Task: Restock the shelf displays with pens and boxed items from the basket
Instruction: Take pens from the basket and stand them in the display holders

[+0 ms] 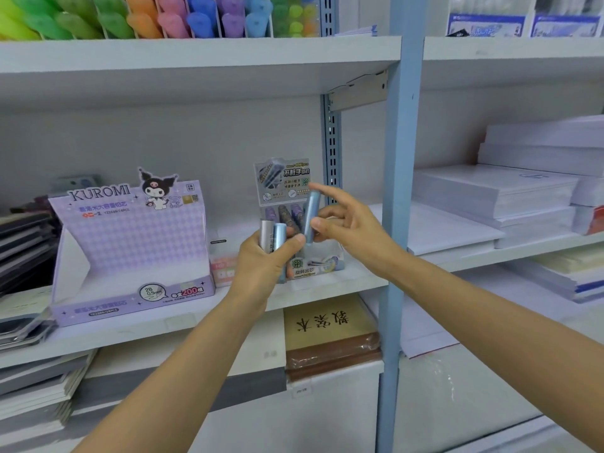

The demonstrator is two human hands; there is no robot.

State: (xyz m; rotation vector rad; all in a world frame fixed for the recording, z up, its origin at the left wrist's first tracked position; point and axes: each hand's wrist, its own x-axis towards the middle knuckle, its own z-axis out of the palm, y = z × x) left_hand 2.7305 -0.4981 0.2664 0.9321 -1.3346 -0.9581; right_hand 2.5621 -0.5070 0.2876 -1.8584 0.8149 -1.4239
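My left hand (266, 261) grips a small bunch of lead tubes (273, 238), one silver and one pale blue, held upright in front of the middle shelf. My right hand (346, 220) pinches a single blue-grey lead tube (311, 214) between thumb and fingers, index finger stretched out. Right behind both hands stands a grey display box (283, 181) with several tubes standing in it; its lower front is partly hidden by my hands. A purple Kuromi display box (130, 243) stands open to the left on the same shelf. No basket is in view.
A small pink box (224, 266) sits between the two displays. Dark notebooks (26, 243) are stacked at far left, white paper stacks (510, 194) in the right bay. Coloured highlighters (163, 14) fill the top shelf. A blue upright post (397, 191) divides the bays.
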